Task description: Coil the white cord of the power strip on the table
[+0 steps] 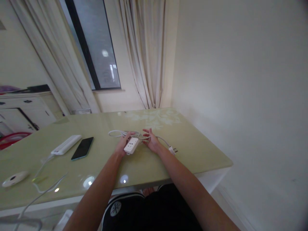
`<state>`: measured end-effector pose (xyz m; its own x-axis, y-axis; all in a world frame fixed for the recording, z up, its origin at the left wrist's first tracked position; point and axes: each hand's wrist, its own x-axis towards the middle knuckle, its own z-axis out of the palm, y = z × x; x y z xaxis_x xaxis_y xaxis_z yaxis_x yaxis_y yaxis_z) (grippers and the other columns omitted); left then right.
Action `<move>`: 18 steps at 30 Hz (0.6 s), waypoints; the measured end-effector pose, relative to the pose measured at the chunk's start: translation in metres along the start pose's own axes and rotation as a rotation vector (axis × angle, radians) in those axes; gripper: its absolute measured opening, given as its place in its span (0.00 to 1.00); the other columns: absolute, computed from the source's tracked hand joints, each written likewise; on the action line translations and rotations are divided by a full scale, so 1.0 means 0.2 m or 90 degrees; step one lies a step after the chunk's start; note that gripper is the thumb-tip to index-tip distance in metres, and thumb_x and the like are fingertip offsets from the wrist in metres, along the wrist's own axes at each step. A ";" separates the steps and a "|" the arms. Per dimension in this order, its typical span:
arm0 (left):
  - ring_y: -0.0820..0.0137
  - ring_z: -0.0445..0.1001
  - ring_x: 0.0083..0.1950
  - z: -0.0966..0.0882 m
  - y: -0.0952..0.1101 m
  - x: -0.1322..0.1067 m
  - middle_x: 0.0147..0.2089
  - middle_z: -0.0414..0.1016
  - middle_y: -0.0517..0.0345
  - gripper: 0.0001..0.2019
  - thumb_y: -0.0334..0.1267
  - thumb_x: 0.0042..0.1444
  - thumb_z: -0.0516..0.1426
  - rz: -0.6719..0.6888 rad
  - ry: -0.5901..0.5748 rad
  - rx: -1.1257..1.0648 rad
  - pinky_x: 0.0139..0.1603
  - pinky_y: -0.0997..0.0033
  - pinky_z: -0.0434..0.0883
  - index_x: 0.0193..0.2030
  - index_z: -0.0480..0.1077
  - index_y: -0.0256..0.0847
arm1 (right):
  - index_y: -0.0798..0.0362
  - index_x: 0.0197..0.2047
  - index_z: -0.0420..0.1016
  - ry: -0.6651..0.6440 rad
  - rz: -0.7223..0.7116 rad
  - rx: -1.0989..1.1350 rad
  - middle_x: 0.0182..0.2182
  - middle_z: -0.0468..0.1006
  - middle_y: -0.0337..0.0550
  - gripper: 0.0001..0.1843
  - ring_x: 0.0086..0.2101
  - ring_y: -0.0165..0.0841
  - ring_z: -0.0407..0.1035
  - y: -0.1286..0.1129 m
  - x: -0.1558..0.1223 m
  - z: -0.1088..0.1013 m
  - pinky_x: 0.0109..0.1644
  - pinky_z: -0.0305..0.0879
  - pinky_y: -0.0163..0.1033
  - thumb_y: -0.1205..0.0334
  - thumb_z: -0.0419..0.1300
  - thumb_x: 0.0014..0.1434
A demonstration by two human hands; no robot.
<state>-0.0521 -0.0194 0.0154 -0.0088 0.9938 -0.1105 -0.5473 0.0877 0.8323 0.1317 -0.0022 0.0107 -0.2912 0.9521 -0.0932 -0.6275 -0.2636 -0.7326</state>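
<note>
A small white socket block point(131, 145) is held just above the pale green glass table point(144, 166). My left hand point(123, 143) grips its left side, fingers curled round it. My right hand point(151, 141) is beside it on the right, fingers closed on the white cable point(120, 132) that loops behind the block. The cable runs on to a plug point(172, 150) lying on the table to the right of my right wrist.
A longer white power strip point(66, 144) and a dark phone point(82, 148) lie to the left. A round white disc point(14, 178) with thin cables sits at the far left. White wall to the right; curtains and a window behind the table.
</note>
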 end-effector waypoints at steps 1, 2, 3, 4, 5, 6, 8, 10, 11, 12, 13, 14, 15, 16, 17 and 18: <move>0.70 0.76 0.24 0.01 0.00 -0.01 0.34 0.82 0.53 0.13 0.36 0.54 0.67 0.007 0.003 -0.012 0.25 0.72 0.72 0.45 0.73 0.37 | 0.50 0.46 0.76 0.016 0.000 -0.024 0.24 0.70 0.33 0.23 0.20 0.25 0.64 0.01 0.01 0.00 0.24 0.65 0.31 0.39 0.56 0.67; 0.69 0.77 0.26 0.02 0.01 -0.01 0.38 0.83 0.52 0.14 0.35 0.53 0.66 0.019 0.006 -0.026 0.27 0.71 0.74 0.46 0.72 0.38 | 0.51 0.44 0.76 0.021 0.001 -0.047 0.21 0.66 0.31 0.24 0.18 0.24 0.59 0.02 0.01 0.00 0.21 0.59 0.30 0.37 0.57 0.66; 0.68 0.79 0.29 0.03 0.01 -0.02 0.42 0.83 0.51 0.14 0.32 0.53 0.65 0.034 0.004 -0.042 0.30 0.69 0.75 0.46 0.70 0.39 | 0.51 0.43 0.75 0.017 0.000 -0.066 0.20 0.63 0.29 0.25 0.16 0.23 0.55 0.03 0.01 0.00 0.19 0.53 0.29 0.36 0.58 0.64; 0.67 0.80 0.33 0.04 0.01 -0.03 0.46 0.83 0.51 0.15 0.30 0.51 0.64 0.044 -0.006 -0.061 0.34 0.67 0.76 0.46 0.69 0.40 | 0.51 0.42 0.75 0.009 -0.005 -0.081 0.19 0.62 0.28 0.25 0.16 0.22 0.53 0.04 0.01 0.00 0.19 0.49 0.29 0.35 0.60 0.62; 0.66 0.81 0.36 0.05 0.01 -0.03 0.48 0.82 0.51 0.16 0.29 0.50 0.63 0.050 -0.022 -0.079 0.37 0.65 0.77 0.46 0.69 0.41 | 0.50 0.41 0.74 0.002 -0.014 -0.096 0.19 0.62 0.27 0.25 0.16 0.22 0.53 0.05 0.01 0.00 0.19 0.48 0.29 0.36 0.62 0.60; 0.64 0.81 0.39 0.06 0.00 -0.04 0.50 0.82 0.51 0.16 0.28 0.50 0.63 0.049 -0.040 -0.091 0.40 0.63 0.77 0.45 0.68 0.41 | 0.50 0.40 0.73 -0.002 -0.026 -0.111 0.19 0.64 0.27 0.24 0.16 0.22 0.54 0.06 0.01 0.01 0.19 0.48 0.28 0.36 0.64 0.57; 0.61 0.82 0.43 0.08 -0.01 -0.06 0.50 0.81 0.50 0.15 0.29 0.49 0.62 0.031 -0.075 -0.097 0.45 0.59 0.77 0.44 0.69 0.41 | 0.51 0.38 0.72 0.008 -0.059 -0.143 0.21 0.69 0.29 0.24 0.18 0.22 0.58 0.08 0.01 0.02 0.20 0.49 0.28 0.39 0.69 0.53; 0.59 0.82 0.46 0.10 -0.02 -0.07 0.50 0.81 0.51 0.14 0.30 0.50 0.61 0.004 -0.105 -0.087 0.48 0.56 0.77 0.45 0.69 0.42 | 0.52 0.36 0.72 0.029 -0.086 -0.176 0.23 0.73 0.31 0.24 0.18 0.22 0.59 0.09 0.00 0.02 0.20 0.50 0.28 0.41 0.70 0.50; 0.59 0.82 0.47 0.10 -0.03 -0.07 0.50 0.82 0.51 0.14 0.31 0.50 0.61 -0.004 -0.112 -0.078 0.49 0.55 0.76 0.44 0.70 0.42 | 0.52 0.35 0.72 0.040 -0.094 -0.185 0.23 0.74 0.31 0.24 0.18 0.22 0.59 0.08 0.00 0.02 0.19 0.50 0.29 0.41 0.71 0.50; 0.59 0.82 0.47 0.10 -0.04 -0.07 0.49 0.82 0.52 0.13 0.31 0.50 0.61 -0.006 -0.110 -0.070 0.50 0.55 0.76 0.44 0.70 0.42 | 0.52 0.33 0.71 0.051 -0.097 -0.184 0.22 0.74 0.32 0.23 0.17 0.21 0.58 0.08 0.01 0.02 0.19 0.49 0.29 0.42 0.71 0.49; 0.60 0.82 0.46 0.10 -0.04 -0.06 0.47 0.82 0.53 0.11 0.31 0.50 0.61 -0.001 -0.101 -0.063 0.50 0.56 0.76 0.42 0.70 0.41 | 0.52 0.33 0.71 0.060 -0.094 -0.169 0.22 0.74 0.32 0.23 0.17 0.21 0.58 0.07 0.00 0.02 0.19 0.48 0.29 0.42 0.71 0.49; 0.60 0.82 0.45 0.10 -0.04 -0.05 0.45 0.82 0.53 0.10 0.30 0.50 0.61 0.012 -0.084 -0.059 0.49 0.57 0.77 0.40 0.70 0.41 | 0.53 0.32 0.71 0.065 -0.088 -0.145 0.21 0.73 0.31 0.23 0.16 0.21 0.57 0.06 0.00 0.02 0.18 0.47 0.28 0.43 0.72 0.49; 0.61 0.82 0.44 0.10 -0.03 -0.04 0.42 0.83 0.54 0.09 0.29 0.50 0.61 0.029 -0.060 -0.061 0.48 0.59 0.77 0.38 0.70 0.41 | 0.53 0.31 0.71 0.067 -0.082 -0.114 0.20 0.72 0.30 0.23 0.16 0.20 0.55 0.04 0.00 0.02 0.18 0.45 0.28 0.44 0.72 0.48; 0.61 0.82 0.43 0.09 -0.02 -0.03 0.40 0.83 0.54 0.08 0.28 0.49 0.61 0.050 -0.032 -0.069 0.46 0.61 0.77 0.36 0.70 0.40 | 0.53 0.31 0.70 0.071 -0.079 -0.078 0.18 0.70 0.29 0.22 0.15 0.19 0.53 0.02 0.00 0.02 0.17 0.43 0.28 0.45 0.73 0.48; 0.62 0.82 0.43 0.08 0.00 -0.02 0.39 0.82 0.55 0.08 0.27 0.49 0.61 0.072 -0.005 -0.085 0.45 0.63 0.77 0.36 0.70 0.40 | 0.53 0.30 0.70 0.076 -0.079 -0.040 0.17 0.68 0.27 0.22 0.14 0.19 0.52 0.00 -0.01 0.01 0.17 0.42 0.28 0.47 0.74 0.48; 0.62 0.83 0.43 0.07 0.01 -0.01 0.38 0.82 0.55 0.07 0.26 0.50 0.61 0.092 0.019 -0.106 0.45 0.64 0.77 0.35 0.70 0.40 | 0.53 0.30 0.70 0.084 -0.079 -0.001 0.16 0.67 0.26 0.21 0.14 0.18 0.50 -0.02 -0.01 0.01 0.16 0.41 0.28 0.49 0.74 0.48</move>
<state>-0.0413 -0.0203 0.0259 -0.1202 0.9927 -0.0140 -0.6692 -0.0706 0.7397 0.1336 -0.0042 0.0160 -0.1144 0.9894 -0.0896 -0.6511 -0.1427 -0.7455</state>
